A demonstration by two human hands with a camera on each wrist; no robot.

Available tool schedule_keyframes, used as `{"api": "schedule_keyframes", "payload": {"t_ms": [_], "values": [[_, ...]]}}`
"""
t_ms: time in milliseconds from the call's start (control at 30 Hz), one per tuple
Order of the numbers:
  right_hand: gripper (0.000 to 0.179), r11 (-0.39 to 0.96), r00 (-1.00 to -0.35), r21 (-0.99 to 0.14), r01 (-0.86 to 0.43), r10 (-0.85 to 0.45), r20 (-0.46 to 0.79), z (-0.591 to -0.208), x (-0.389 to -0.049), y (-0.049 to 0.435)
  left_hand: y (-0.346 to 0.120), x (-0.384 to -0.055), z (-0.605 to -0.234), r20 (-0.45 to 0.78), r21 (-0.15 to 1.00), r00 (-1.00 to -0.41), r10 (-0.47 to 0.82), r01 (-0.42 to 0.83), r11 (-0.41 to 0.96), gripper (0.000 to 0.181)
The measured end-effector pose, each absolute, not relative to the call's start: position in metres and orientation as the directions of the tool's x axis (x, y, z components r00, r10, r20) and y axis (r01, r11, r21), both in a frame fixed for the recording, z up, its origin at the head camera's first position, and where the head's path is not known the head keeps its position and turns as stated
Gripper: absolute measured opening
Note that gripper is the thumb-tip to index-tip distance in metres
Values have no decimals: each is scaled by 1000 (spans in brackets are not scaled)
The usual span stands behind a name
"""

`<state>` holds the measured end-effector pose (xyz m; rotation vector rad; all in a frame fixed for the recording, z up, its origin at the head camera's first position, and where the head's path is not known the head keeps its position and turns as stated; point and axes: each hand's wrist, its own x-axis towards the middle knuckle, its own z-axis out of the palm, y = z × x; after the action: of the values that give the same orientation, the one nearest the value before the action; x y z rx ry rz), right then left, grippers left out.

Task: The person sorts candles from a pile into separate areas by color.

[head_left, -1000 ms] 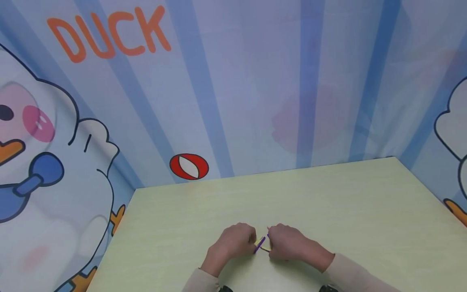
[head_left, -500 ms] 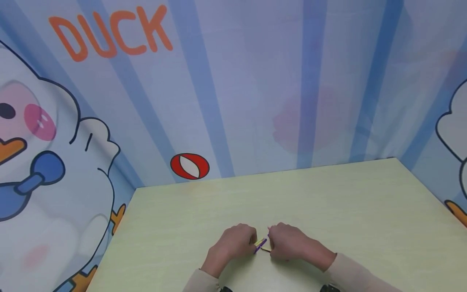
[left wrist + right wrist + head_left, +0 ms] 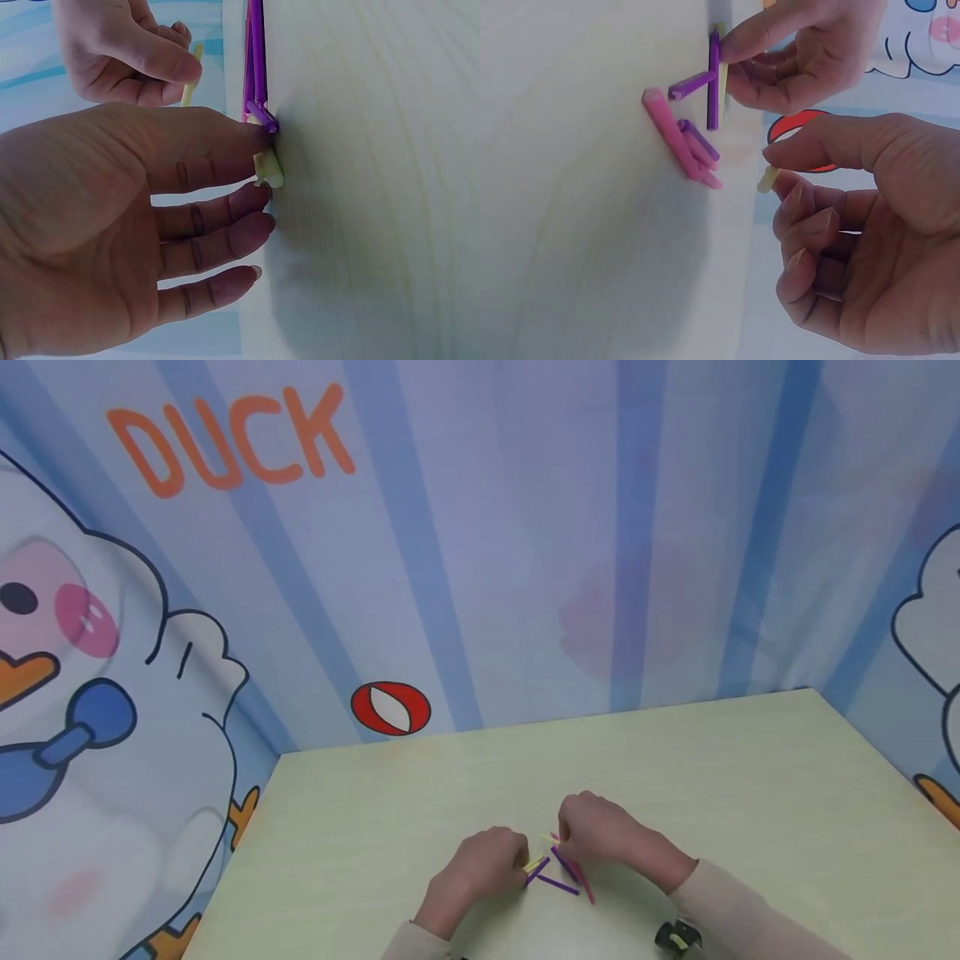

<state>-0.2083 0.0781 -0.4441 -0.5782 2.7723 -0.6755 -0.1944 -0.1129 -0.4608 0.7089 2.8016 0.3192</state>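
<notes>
Low over the table, my left hand (image 3: 487, 864) pinches pale yellow sticks (image 3: 268, 169) between thumb and index finger, its other fingers reaching loosely forward. A purple stick (image 3: 537, 872) leans across them by the thumb. Raised a little and farther back, my right hand (image 3: 603, 831) grips one yellow stick (image 3: 765, 180) between thumb and forefinger, the rest of its fingers curled. Between and in front of the hands lie another purple stick (image 3: 558, 885) and pink sticks (image 3: 667, 127), with one short purple stick (image 3: 700, 140) close against the pink ones. Exact stick counts are partly hidden.
The pale green tabletop (image 3: 360, 827) reaches back to a blue striped cloth (image 3: 525, 543) with duck drawings, which also rises at both sides. A black wrist device (image 3: 677, 937) shows beside the right sleeve.
My right hand has lifted and moved away from me, now with a yellow stick, uncovering purple and pink sticks on the table. The left hand stays nearly in place.
</notes>
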Motion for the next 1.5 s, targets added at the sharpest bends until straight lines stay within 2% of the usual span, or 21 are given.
{"api": "schedule_keyframes", "payload": {"t_ms": [233,533,933,1167,1500], "values": [[18,824,-918,-490,-285,-382,-109,-444,-218,79,-113,-194,-460,-191,283,-856,480,420,862,7],[17,831,-929,-461,-310,-368,-38,-443,-236,83,-114,-194,-459,-191,288,-855,482,421,860,8],[29,833,-938,-454,-317,-346,22,-446,-259,84,-114,-198,-460,-203,299,-853,481,414,860,7],[19,853,-944,-428,-300,-331,3,-454,-262,84,-114,-195,-462,-221,317,-852,474,397,861,8],[35,861,-948,-407,-305,-313,49,-457,-279,85,-113,-197,-461,-220,308,-855,469,395,865,8]]}}
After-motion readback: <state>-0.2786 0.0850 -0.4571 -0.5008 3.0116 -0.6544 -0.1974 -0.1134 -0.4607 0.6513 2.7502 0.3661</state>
